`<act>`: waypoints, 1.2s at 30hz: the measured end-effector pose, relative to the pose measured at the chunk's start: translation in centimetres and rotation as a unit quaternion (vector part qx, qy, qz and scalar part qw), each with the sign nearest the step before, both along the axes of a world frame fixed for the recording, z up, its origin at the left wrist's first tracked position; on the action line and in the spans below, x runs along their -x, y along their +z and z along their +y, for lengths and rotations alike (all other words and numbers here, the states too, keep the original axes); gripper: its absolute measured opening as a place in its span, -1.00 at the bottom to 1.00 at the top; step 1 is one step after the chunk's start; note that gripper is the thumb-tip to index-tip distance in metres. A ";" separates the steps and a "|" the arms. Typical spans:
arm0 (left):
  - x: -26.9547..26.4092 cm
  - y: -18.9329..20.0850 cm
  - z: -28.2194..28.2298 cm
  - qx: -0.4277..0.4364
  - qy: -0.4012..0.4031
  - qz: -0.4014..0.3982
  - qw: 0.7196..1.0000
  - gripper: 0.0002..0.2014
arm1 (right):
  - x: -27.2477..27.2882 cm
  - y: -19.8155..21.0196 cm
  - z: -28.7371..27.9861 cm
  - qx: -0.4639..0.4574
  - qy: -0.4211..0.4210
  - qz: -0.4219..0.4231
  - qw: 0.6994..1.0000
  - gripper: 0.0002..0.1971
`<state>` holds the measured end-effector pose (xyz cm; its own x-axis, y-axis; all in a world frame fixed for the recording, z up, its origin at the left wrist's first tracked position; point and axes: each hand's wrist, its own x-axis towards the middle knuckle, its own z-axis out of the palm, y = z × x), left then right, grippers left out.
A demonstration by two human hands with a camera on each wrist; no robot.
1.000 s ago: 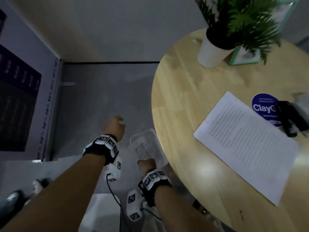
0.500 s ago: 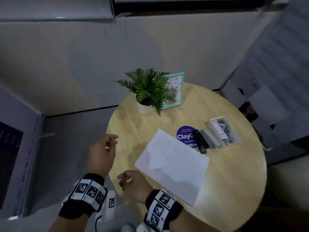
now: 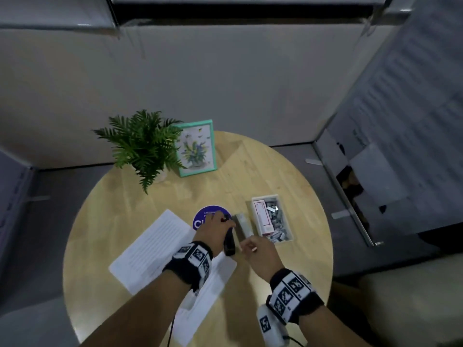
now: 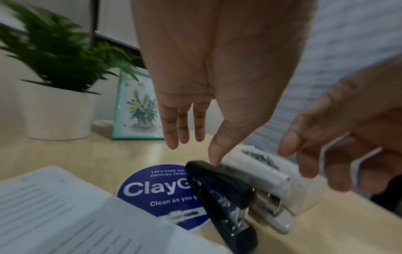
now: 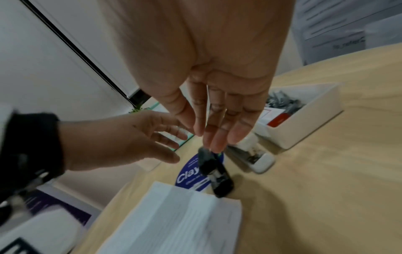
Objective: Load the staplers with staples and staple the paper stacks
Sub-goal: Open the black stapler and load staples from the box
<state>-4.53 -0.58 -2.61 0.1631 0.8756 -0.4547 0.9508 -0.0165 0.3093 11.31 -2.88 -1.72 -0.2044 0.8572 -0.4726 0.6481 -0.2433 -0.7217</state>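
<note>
1. The black stapler [image 4: 219,194] lies on the round tabletop [image 3: 288,176], partly over the blue round sticker [image 4: 161,190] and just past the far corner of the paper stack [image 3: 160,249]. Its long axis runs roughly away from the person, with the open metal nose toward them and the hinged rear at the far end.

2. The white stapler [image 4: 261,178] lies just beside it on the right, nearly parallel. Beyond that stands the white tray [image 5: 313,120], which holds loose staples [image 3: 276,221] and a staple box [image 3: 261,215].

3. The left hand [image 3: 216,232] is directly above the black stapler. Its fingers are straight and spread, and its thumb tip touches the rear top of the stapler. Nothing is gripped yet.

4. The right hand [image 3: 259,249] hovers slightly nearer the person and to the right, over the near ends of both staplers. Its fingers are extended, loosely together, and hold nothing. In the right wrist view its fingertips [image 5: 217,141] point down at the rear of the black stapler, though I cannot tell whether they touch it.

5. Judged from this, the left hand is the nearer one and is aligned with the stapler's length, so a grasp would close across the narrow body from above.

6. The staples lie to the right, on the right hand's side, well apart from the left hand.

7. No stapler looks opened for loading yet, and the paper appears unstapled.
</note>
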 end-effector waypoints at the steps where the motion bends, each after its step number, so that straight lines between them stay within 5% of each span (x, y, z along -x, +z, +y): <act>1: -0.7 -0.8 0.7 0.010 -0.011 0.017 1.000 -0.48 | -0.7 -0.2 0.3 0.002 -0.002 -0.004 1.000 -0.85; 7: -1.5 -3.6 3.0 0.052 -0.035 0.073 0.995 -0.59 | -1.6 -1.5 1.2 0.038 0.046 -0.009 0.998 -0.76; 12: 0.6 -2.0 2.6 0.074 0.011 -0.053 0.996 -0.71 | 0.5 -2.9 1.2 0.051 0.039 -0.004 0.998 -0.79; 14: 1.3 -0.7 1.7 0.058 0.060 -0.115 0.990 -0.76 | 1.2 -3.0 1.2 0.058 0.018 0.019 0.998 -0.96; 20: 3.4 1.8 -0.6 -0.037 0.160 -0.220 0.961 -0.70 | 2.2 -1.6 1.8 -0.005 -0.040 0.042 0.998 -0.80; 28: 4.1 3.4 -2.3 -0.140 0.285 -0.320 0.893 -0.90 | 2.0 0.1 2.5 -0.058 -0.099 0.110 0.987 -0.86; 31: 3.7 3.5 -2.6 -0.144 0.365 -0.374 0.841 -0.87 | 1.7 0.0 3.0 0.035 -0.189 0.224 0.955 -0.83; 36: 2.9 3.8 -2.1 -0.125 0.490 -0.448 0.737 -0.59 | 1.7 -0.2 3.3 0.095 -0.273 0.293 0.911 -0.77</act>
<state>-7.45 -2.67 1.17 -0.4672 0.8107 -0.3530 -0.0410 0.3789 0.9245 9.59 0.39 -1.88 -0.0361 0.8208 -0.5701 -0.0902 -0.5708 -0.8161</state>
